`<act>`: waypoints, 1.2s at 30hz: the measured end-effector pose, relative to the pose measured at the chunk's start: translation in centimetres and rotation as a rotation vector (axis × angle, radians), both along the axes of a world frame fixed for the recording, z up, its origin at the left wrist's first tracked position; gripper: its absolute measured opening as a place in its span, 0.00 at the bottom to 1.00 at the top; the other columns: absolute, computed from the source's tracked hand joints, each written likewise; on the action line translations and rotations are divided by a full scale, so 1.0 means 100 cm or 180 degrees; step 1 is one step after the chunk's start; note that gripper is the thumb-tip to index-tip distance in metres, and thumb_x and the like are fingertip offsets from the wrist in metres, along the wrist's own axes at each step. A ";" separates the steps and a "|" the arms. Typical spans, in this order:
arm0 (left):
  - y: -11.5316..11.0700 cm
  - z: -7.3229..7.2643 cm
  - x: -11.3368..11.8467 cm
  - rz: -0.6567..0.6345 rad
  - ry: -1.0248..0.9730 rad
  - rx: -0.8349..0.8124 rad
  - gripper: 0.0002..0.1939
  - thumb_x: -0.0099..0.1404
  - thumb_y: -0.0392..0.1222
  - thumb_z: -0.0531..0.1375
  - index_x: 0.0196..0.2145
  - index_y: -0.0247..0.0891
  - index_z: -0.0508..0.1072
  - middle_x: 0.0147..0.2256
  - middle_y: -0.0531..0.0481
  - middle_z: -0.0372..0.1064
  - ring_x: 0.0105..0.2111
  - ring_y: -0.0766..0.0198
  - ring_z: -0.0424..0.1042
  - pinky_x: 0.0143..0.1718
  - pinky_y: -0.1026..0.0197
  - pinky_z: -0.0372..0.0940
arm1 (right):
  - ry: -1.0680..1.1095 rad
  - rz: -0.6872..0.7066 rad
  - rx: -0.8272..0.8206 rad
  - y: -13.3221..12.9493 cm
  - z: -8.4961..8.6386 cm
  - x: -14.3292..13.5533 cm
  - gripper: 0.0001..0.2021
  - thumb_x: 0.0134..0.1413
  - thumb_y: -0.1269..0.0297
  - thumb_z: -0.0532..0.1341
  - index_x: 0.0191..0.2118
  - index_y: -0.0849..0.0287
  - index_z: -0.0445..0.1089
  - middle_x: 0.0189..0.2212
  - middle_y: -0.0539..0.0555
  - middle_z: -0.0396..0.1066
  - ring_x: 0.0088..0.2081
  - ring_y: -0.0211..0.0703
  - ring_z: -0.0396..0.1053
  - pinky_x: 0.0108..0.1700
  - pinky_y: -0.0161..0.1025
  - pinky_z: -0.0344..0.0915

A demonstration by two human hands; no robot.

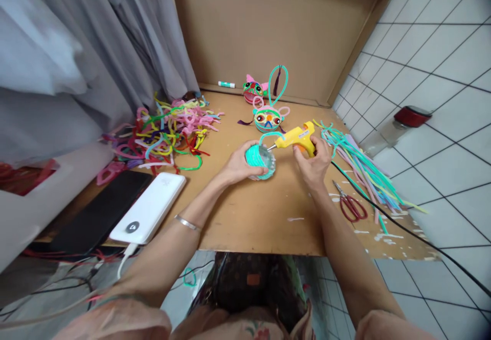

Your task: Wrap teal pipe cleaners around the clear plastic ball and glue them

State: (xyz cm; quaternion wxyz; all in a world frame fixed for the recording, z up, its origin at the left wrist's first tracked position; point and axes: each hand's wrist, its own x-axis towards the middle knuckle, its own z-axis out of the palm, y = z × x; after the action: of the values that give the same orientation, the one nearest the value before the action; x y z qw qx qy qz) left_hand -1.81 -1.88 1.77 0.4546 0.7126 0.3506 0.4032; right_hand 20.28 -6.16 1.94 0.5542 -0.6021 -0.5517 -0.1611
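My left hand [240, 165] is closed around a clear round ball [265, 160], partly wound with turquoise pipe cleaner [254, 159]. A loose end of that pipe cleaner arches up from the ball toward the glue gun. In my right hand [315, 162] is a yellow hot glue gun [297, 138], gripped by its handle. Its metal nozzle points left and down at the ball's clear side; whether it touches cannot be made out. Just beyond stands a decorated animal-face ball [267, 119] with pink ears and a turquoise loop, and behind it a red and green one [253, 90].
Tangled coloured pipe cleaners [172, 135] lie at left, straight ones [362, 168] at right. Red-handled scissors [351, 204] rest near a black cable [383, 217]. A white power bank [149, 208] and a dark phone-like slab [102, 212] sit front left. Cardboard [268, 28] walls the back.
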 end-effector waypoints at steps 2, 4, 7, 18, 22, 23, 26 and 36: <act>-0.001 -0.001 0.000 0.0005 0.0071 0.0120 0.42 0.40 0.44 0.72 0.55 0.36 0.68 0.52 0.41 0.70 0.50 0.52 0.72 0.53 0.49 0.69 | 0.0009 0.0084 0.0030 -0.003 0.001 0.000 0.16 0.49 0.53 0.64 0.42 0.56 0.70 0.38 0.56 0.72 0.43 0.50 0.69 0.49 0.51 0.67; -0.001 -0.002 0.001 -0.0021 0.0157 0.0228 0.41 0.41 0.44 0.72 0.54 0.36 0.69 0.53 0.40 0.70 0.51 0.50 0.71 0.53 0.48 0.68 | 0.0012 0.0174 0.0015 -0.005 0.002 -0.001 0.17 0.49 0.53 0.64 0.42 0.56 0.70 0.39 0.56 0.71 0.43 0.51 0.69 0.49 0.51 0.67; -0.001 -0.003 0.001 -0.0051 0.0224 0.0402 0.40 0.42 0.44 0.72 0.54 0.38 0.69 0.54 0.41 0.69 0.52 0.50 0.71 0.54 0.47 0.68 | -0.0005 0.0182 -0.0002 -0.007 0.003 -0.001 0.16 0.50 0.53 0.64 0.43 0.56 0.70 0.39 0.56 0.71 0.44 0.51 0.68 0.49 0.52 0.66; 0.001 -0.007 0.002 -0.0094 0.0156 0.0539 0.41 0.40 0.44 0.73 0.54 0.38 0.70 0.53 0.41 0.68 0.53 0.49 0.70 0.58 0.44 0.64 | -0.0360 0.0101 0.0099 -0.005 -0.001 0.000 0.17 0.55 0.50 0.62 0.46 0.56 0.70 0.40 0.57 0.71 0.44 0.52 0.69 0.48 0.51 0.66; 0.000 -0.007 0.002 -0.0138 0.0174 0.0598 0.40 0.41 0.44 0.73 0.54 0.39 0.70 0.53 0.43 0.68 0.52 0.49 0.70 0.58 0.44 0.64 | -0.0438 0.0072 0.0125 -0.005 -0.002 0.001 0.18 0.56 0.49 0.62 0.45 0.56 0.70 0.40 0.56 0.72 0.43 0.52 0.69 0.48 0.51 0.67; 0.000 -0.006 0.002 -0.0142 0.0179 0.0614 0.40 0.41 0.44 0.73 0.53 0.39 0.70 0.53 0.43 0.68 0.52 0.49 0.70 0.58 0.44 0.64 | -0.0444 0.0083 0.0120 -0.005 -0.002 0.001 0.18 0.56 0.49 0.62 0.46 0.56 0.70 0.40 0.56 0.72 0.44 0.52 0.69 0.48 0.52 0.67; 0.001 -0.007 0.001 -0.0145 0.0181 0.0628 0.40 0.41 0.45 0.73 0.53 0.40 0.70 0.53 0.43 0.68 0.52 0.49 0.70 0.58 0.44 0.64 | -0.0423 0.0123 0.0113 -0.004 -0.002 0.004 0.18 0.54 0.49 0.63 0.46 0.56 0.71 0.39 0.56 0.72 0.43 0.51 0.70 0.47 0.51 0.67; 0.001 -0.008 0.001 -0.0174 0.0154 0.0575 0.40 0.41 0.45 0.73 0.53 0.38 0.70 0.54 0.41 0.67 0.53 0.48 0.70 0.57 0.43 0.64 | -0.0377 0.0199 0.0217 -0.005 0.000 0.004 0.16 0.52 0.51 0.65 0.42 0.56 0.72 0.34 0.54 0.73 0.36 0.47 0.70 0.39 0.46 0.70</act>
State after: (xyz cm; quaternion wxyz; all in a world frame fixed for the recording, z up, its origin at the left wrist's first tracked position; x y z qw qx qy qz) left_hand -1.75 -1.80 0.99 0.3907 0.7695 0.3041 0.4034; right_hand 20.71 -6.61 1.99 0.5456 -0.5547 -0.5963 -0.1977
